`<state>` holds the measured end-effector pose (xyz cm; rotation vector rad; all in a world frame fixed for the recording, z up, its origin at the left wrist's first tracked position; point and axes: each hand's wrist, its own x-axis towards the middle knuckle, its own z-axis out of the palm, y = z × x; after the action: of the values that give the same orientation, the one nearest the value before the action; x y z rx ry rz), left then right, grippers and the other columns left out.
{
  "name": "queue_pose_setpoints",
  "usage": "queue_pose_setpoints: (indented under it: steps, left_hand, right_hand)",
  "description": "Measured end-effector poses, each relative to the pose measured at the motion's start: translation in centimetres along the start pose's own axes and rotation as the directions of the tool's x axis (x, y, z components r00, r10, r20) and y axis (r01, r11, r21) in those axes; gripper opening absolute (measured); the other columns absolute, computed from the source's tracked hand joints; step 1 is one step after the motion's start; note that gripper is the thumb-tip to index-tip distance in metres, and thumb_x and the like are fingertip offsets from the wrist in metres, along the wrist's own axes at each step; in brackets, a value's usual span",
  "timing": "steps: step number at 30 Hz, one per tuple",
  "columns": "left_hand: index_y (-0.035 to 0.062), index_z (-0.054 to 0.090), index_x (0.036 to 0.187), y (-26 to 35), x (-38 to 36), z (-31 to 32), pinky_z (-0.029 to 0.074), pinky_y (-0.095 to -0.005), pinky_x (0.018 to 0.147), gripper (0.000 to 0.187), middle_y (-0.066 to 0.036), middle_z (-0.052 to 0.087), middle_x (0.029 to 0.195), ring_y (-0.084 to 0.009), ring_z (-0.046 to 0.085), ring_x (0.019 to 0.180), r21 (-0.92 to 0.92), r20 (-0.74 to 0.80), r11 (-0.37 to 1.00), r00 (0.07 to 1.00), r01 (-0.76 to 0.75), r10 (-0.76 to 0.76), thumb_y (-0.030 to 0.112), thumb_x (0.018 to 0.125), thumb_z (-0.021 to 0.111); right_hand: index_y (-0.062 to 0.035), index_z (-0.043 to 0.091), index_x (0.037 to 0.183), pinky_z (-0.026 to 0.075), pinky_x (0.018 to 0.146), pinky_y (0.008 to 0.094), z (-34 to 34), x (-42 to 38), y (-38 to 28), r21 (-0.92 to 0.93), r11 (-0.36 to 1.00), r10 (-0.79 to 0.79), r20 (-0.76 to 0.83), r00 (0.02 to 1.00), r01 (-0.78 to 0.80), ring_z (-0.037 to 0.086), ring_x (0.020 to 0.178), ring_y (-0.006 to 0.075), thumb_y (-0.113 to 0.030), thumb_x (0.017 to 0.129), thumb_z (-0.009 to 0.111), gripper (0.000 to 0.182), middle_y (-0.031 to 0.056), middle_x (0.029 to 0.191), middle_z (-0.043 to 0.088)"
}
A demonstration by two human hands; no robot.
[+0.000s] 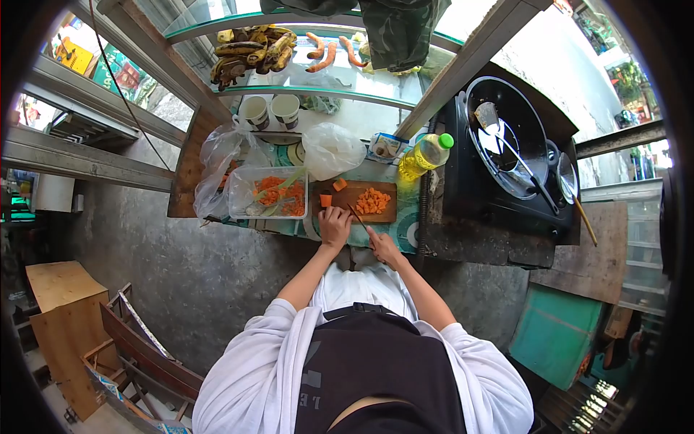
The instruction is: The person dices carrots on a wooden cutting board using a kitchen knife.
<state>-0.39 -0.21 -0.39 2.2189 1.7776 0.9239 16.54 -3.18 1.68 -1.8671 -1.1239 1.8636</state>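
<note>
Knife [356, 215] held in closed right hand [384, 248]; left hand [335, 226] half curled, hold too hidden to tell. Orange chunk [326, 200] just past left hand, chopped bits [372, 201] beyond right hand. Best to tuck fingertips back, cut slowly.

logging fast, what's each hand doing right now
left hand: fingers bent at the cutting board, can't tell if gripping anything
right hand: closed on the knife

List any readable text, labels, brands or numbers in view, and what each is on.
"LE", at best, on the black garment; other letters unclear.
Paper cups: print too small.
Yellow-liquid bottle, blue-and-white packet: markings too small.
Green banner, yellow sign: too blurred.
No readable numbers.
</note>
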Motion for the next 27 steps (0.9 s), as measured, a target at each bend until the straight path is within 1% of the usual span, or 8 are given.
queue_pose_setpoints:
  steps: [8, 12, 14, 18, 20, 21, 23, 27]
  left_hand:
    - [0.0063, 0.066, 0.082, 0.0, 0.1, -0.2, 0.036, -0.0366, 0.074, 0.016, -0.002, 0.055, 0.075, -0.0191, 0.051, 0.080, 0.005, 0.000, 1.000, 1.000, -0.008, 0.008, 0.017, 0.070, 0.070]
    - [0.0060, 0.067, 0.083, 0.1, 0.1, -0.2, 0.036, -0.0368, 0.074, 0.017, -0.002, 0.055, 0.075, -0.0191, 0.051, 0.080, 0.007, -0.010, 1.000, 1.000, -0.009, 0.009, 0.018, 0.070, 0.070]
    - [0.0058, 0.067, 0.084, 0.1, 0.1, -0.3, 0.036, -0.0369, 0.075, 0.019, -0.002, 0.055, 0.076, -0.0190, 0.051, 0.080, 0.022, -0.004, 1.000, 1.000, -0.013, 0.013, 0.019, 0.071, 0.069]
    - [0.0058, 0.068, 0.086, 0.1, 0.2, -0.4, 0.036, -0.0372, 0.076, 0.020, -0.002, 0.056, 0.076, -0.0189, 0.051, 0.081, 0.015, 0.013, 1.000, 1.000, -0.008, 0.008, 0.019, 0.071, 0.069]
    - [0.0063, 0.068, 0.087, 0.1, 0.2, -0.5, 0.035, -0.0376, 0.078, 0.021, -0.003, 0.056, 0.077, -0.0188, 0.051, 0.081, 0.027, 0.021, 1.000, 1.000, -0.001, 0.001, 0.020, 0.072, 0.069]
    - [0.0063, 0.068, 0.087, 0.1, 0.2, -0.6, 0.035, -0.0376, 0.078, 0.021, -0.003, 0.056, 0.077, -0.0188, 0.051, 0.081, 0.030, 0.018, 1.000, 1.000, -0.004, 0.003, 0.020, 0.072, 0.069]
    - [0.0066, 0.068, 0.087, 0.1, 0.2, -0.6, 0.034, -0.0380, 0.079, 0.022, -0.003, 0.057, 0.077, -0.0186, 0.051, 0.082, 0.045, 0.017, 0.999, 1.000, -0.012, 0.011, 0.022, 0.072, 0.069]
    - [0.0069, 0.068, 0.087, 0.1, 0.3, -0.7, 0.034, -0.0382, 0.080, 0.022, -0.002, 0.057, 0.077, -0.0185, 0.051, 0.082, 0.052, 0.020, 0.999, 1.000, -0.015, 0.014, 0.023, 0.072, 0.069]
  right_hand:
    - [-0.0081, 0.038, 0.055, 0.024, 0.034, 0.0276, 0.0, -0.3, -0.7, -0.074, 0.997, -0.004, -0.025, 1.000, 0.002, 0.029, 0.036, 0.0113, -0.056, 0.087, 0.042, 0.058, -0.0004, 0.047, 0.033]
    - [-0.0081, 0.037, 0.055, 0.026, 0.035, 0.0280, 0.1, 0.6, 0.1, -0.106, 0.994, 0.004, -0.042, 0.999, -0.009, 0.031, 0.037, 0.0122, -0.057, 0.087, 0.042, 0.059, -0.0002, 0.047, 0.033]
    - [-0.0079, 0.037, 0.055, 0.028, 0.036, 0.0281, 0.1, 1.0, 0.4, -0.198, 0.978, -0.078, -0.065, 0.995, 0.064, 0.032, 0.037, 0.0129, -0.058, 0.086, 0.040, 0.060, 0.0005, 0.047, 0.034]
    - [-0.0077, 0.038, 0.055, 0.029, 0.036, 0.0280, 0.0, 0.4, 0.0, -0.176, 0.983, -0.062, -0.052, 0.997, 0.052, 0.033, 0.038, 0.0134, -0.060, 0.086, 0.039, 0.061, 0.0012, 0.047, 0.035]
    - [-0.0076, 0.038, 0.056, 0.029, 0.036, 0.0278, 0.2, 0.4, -0.1, -0.123, 0.992, -0.014, -0.047, 0.999, 0.009, 0.033, 0.038, 0.0134, -0.060, 0.086, 0.040, 0.060, 0.0017, 0.048, 0.036]
    - [-0.0076, 0.038, 0.056, 0.029, 0.036, 0.0278, 0.1, 0.4, -0.2, -0.123, 0.992, -0.019, -0.046, 0.999, 0.013, 0.033, 0.038, 0.0134, -0.060, 0.086, 0.040, 0.060, 0.0017, 0.048, 0.036]
    - [-0.0010, 0.050, 0.059, 0.037, 0.041, 0.0317, -0.1, 0.3, -0.2, -0.110, 0.992, 0.062, -0.028, 0.998, -0.064, 0.044, 0.043, 0.0185, -0.061, 0.084, 0.042, 0.066, 0.0079, 0.051, 0.046]
    - [-0.0033, 0.047, 0.058, 0.034, 0.038, 0.0297, -0.6, 0.6, 0.7, -0.078, 0.996, 0.050, 0.022, 0.998, -0.048, 0.041, 0.041, 0.0166, -0.062, 0.083, 0.042, 0.064, 0.0057, 0.051, 0.044]
